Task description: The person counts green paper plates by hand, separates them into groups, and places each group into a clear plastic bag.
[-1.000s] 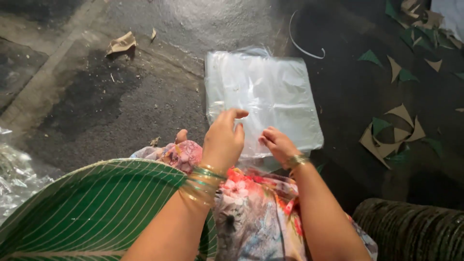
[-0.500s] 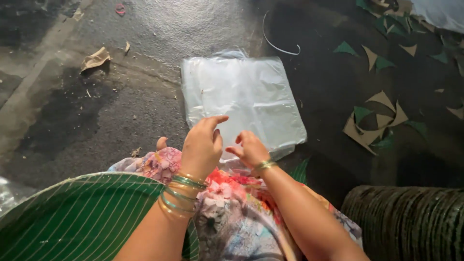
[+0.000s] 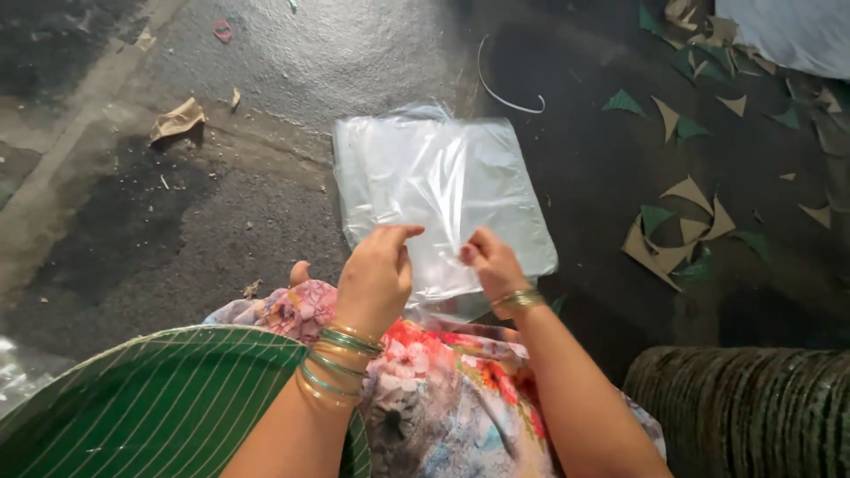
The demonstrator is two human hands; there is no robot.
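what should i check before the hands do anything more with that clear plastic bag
1. Left hand grip pinching the top clear bag: ok.
2. Right hand grip on the same sheet: ok.
3. Only one bag lifted off the stack: cannot tell.
4. Stack lying flat on the floor: ok.
5. Floor around free of litter: not ok, paper scraps lie to the right.

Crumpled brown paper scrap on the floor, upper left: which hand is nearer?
Left. The left hand is below and to the right of the brown paper scrap; the right hand lies farther right, beyond the left hand.
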